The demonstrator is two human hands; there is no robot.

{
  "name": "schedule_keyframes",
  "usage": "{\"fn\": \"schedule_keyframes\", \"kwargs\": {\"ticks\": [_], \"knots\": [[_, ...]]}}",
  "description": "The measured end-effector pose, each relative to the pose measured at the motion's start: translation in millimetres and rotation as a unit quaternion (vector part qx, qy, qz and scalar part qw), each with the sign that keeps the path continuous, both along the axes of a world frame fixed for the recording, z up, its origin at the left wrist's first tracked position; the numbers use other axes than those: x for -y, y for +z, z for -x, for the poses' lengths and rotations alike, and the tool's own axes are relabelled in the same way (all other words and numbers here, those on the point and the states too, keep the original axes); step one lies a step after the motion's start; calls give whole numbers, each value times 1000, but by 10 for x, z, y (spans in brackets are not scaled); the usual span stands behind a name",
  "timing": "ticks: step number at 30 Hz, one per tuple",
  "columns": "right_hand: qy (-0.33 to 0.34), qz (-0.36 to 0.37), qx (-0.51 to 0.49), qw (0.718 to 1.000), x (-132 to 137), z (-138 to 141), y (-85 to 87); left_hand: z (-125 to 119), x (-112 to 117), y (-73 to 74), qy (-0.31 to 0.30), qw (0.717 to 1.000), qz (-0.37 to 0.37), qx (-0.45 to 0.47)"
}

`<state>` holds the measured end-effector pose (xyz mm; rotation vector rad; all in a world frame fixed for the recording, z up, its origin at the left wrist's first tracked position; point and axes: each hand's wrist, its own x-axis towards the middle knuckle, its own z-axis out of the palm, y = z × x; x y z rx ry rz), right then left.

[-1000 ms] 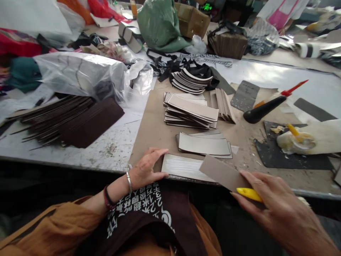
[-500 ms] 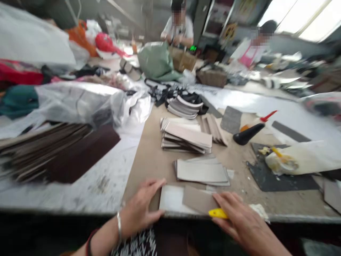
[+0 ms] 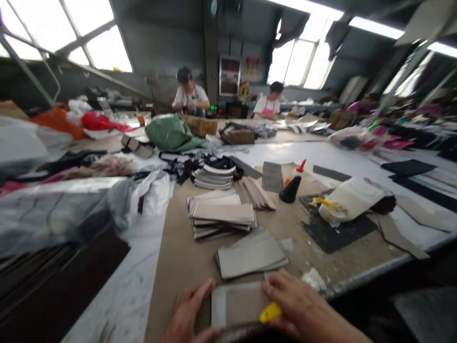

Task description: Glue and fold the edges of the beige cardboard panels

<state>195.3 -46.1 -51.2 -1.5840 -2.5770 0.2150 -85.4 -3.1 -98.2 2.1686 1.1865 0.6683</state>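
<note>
The brown strip [image 3: 246,302] is lying on the pale panel [image 3: 219,309], near the front edge of the tabletop [image 3: 364,274], between the two hands. Its long axis is running from left to right, and a bare band of the panel is showing on its left side. The right hand [image 3: 298,305] is lying nearer: its fingers are bending over the strip's right end and also holding a yellow handle [image 3: 270,313]. The left hand [image 3: 191,312] is standing at the panel's left end, thumb and forefinger spread apart; whether they are touching it, I cannot tell. A grey stack [image 3: 250,255] is lying just behind the panel.
</note>
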Motion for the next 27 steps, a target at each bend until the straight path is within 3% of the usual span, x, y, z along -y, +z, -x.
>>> {"fn": "schedule_keyframes", "kwargs": {"ticks": [3, 8, 27], "knots": [[10, 14, 15, 1000, -21, -29, 122, -26, 10, -12, -35, 999, 16, -1], [59, 6, 16, 998, -85, -86, 37, -22, -21, 35, -38, 999, 11, -3], [78, -1, 42, 996, -189, 127, 16, -24, -4, 28, -42, 999, -12, -4]]}}
